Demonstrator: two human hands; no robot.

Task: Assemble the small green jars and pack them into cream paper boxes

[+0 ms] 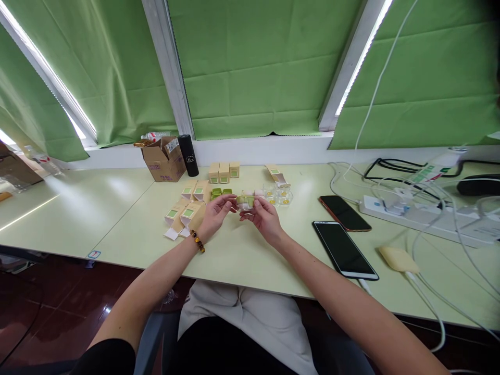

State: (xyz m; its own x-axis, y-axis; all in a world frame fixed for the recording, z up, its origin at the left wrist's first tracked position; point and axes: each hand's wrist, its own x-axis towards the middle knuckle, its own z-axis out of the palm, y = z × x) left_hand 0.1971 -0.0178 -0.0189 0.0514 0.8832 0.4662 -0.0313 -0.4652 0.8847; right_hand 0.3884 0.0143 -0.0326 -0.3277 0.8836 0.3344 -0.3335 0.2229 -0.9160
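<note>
Between both hands, just above the table, is a small clear container with a green top or rim [245,201]. My left hand [216,212], with a beaded bracelet at the wrist, pinches its left side. On its right side my right hand [264,216] grips it with thumb and fingers. Behind my left hand lie small green pieces [216,192]. Several clear containers with yellow spots [282,195] stand beyond my right hand. Left of my left hand are several small beige boxes with green labels [190,212], some with flaps open.
Along the back stand more beige boxes [224,173], an opened flat carton [277,176], a cardboard box [162,161] and a black cylinder [188,156]. Two phones [346,250], a power strip [414,219], a pale charger [398,259] and loose white cables occupy the right side.
</note>
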